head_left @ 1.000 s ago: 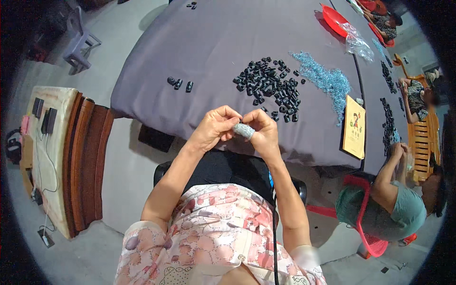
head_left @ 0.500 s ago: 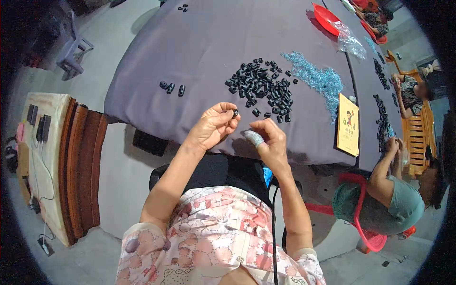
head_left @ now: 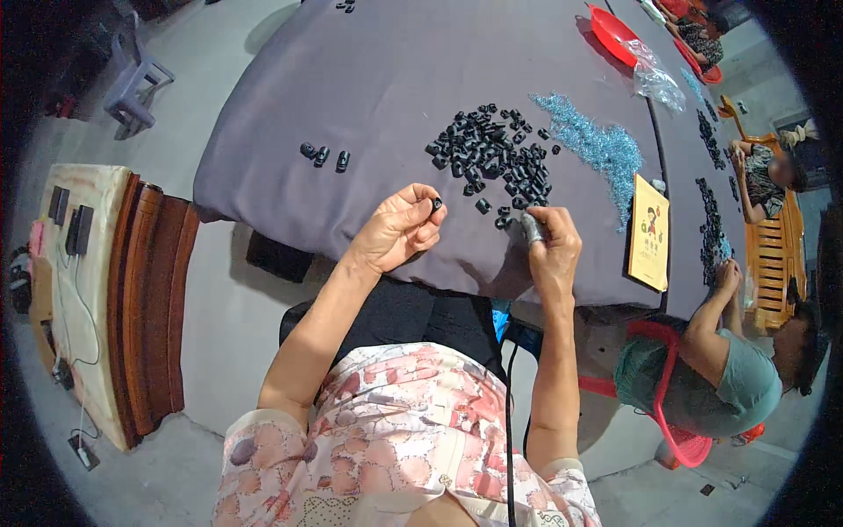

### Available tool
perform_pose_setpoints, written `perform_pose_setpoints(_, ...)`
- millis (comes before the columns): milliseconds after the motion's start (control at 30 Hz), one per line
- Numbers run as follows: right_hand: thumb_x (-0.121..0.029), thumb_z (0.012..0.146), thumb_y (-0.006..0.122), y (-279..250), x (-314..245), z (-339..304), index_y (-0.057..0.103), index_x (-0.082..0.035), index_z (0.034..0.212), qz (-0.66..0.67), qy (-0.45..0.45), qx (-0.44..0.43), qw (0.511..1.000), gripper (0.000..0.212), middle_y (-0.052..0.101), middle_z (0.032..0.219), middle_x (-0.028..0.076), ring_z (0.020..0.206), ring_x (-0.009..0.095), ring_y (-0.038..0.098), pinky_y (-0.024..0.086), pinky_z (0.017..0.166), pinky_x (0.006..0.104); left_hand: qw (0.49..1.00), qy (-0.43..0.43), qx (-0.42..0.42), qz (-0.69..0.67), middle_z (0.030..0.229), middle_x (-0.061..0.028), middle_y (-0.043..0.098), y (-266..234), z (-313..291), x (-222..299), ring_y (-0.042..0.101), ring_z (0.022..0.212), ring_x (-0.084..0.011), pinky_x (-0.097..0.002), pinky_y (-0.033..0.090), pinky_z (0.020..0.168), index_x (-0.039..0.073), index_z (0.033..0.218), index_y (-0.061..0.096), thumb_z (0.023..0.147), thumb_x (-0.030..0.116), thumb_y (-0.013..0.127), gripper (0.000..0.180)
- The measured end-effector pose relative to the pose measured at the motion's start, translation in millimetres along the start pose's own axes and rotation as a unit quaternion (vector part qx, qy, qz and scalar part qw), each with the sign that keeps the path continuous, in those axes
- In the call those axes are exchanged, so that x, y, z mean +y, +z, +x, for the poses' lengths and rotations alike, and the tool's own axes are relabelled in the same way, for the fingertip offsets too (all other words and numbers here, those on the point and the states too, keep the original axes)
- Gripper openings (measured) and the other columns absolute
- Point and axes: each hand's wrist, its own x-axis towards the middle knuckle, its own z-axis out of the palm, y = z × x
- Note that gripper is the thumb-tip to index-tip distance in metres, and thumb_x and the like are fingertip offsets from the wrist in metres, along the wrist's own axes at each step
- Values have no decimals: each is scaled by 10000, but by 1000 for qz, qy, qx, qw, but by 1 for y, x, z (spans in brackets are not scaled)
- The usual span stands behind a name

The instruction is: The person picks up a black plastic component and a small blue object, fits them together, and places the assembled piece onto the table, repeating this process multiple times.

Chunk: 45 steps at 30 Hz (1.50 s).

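Observation:
Between the thumb and fingers of my left hand (head_left: 399, 230) is a small black plastic part (head_left: 436, 204), held just above the table's near edge. My right hand (head_left: 553, 246) is at the lower edge of a pile of similar black parts (head_left: 492, 149), its fingers curled together. A grey covering wraps one of its digits. Whatever is between those fingertips is hidden. Three black parts (head_left: 322, 157) lie apart to the left of the pile. Right of it spreads a heap of tiny shiny bluish metal pieces (head_left: 597, 145), too small to name.
The table has a grey cloth (head_left: 351, 79). A yellow booklet (head_left: 648, 233) lies at its right, with a red tray (head_left: 612, 37) and a clear plastic bag (head_left: 657, 81) beyond. A co-worker in green (head_left: 742, 378) sits to the right, and a plastic stool (head_left: 136, 88) stands far left.
My right hand has moved right and slightly forward, away from my left hand to the edge of the black pile. The left hand keeps its pinch on the black part, nearly unmoved.

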Motion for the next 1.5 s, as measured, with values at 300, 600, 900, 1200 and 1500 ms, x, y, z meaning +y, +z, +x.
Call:
perform_pose_setpoints(300,51,598,603,22,-22,8,605,-66,853,-23,-89,-38,995,281,546,821,88,825,287,528,417,712,384,1000,0,-1,18,860,-99,591,1,3,-1,451,565,-97,-218,366,508,83,1011,554,878,109,577,137)
perform_pose_setpoints(600,-25,635,623,66,-24,28,627,-106,860,-151,-135,-40,978,240,521,807,56,802,256,495,359,692,389,997,16,19,70,860,-90,595,2,4,-5,518,640,-114,-234,413,549,87,1010,539,866,97,594,154)
perform_pose_setpoints(900,-18,645,614,63,-24,29,602,-96,857,-140,-126,-46,981,227,525,801,75,795,273,502,368,684,393,997,20,12,78,875,-87,602,2,5,-6,546,672,-121,-228,444,564,68,1015,527,869,82,586,158)
perform_pose_setpoints(1200,45,718,515,47,-34,21,581,-22,901,155,58,-43,985,206,575,791,112,707,220,570,448,650,333,993,36,45,105,860,-108,596,7,2,-6,572,660,-114,-214,485,574,24,1026,507,879,44,560,157)
perform_pose_setpoints(1500,-78,878,559,46,-33,-1,589,-30,952,507,259,-121,813,94,593,761,28,589,66,509,435,517,220,987,36,60,143,846,-86,615,9,3,-10,568,644,-103,-205,457,554,36,1031,523,875,64,574,167)
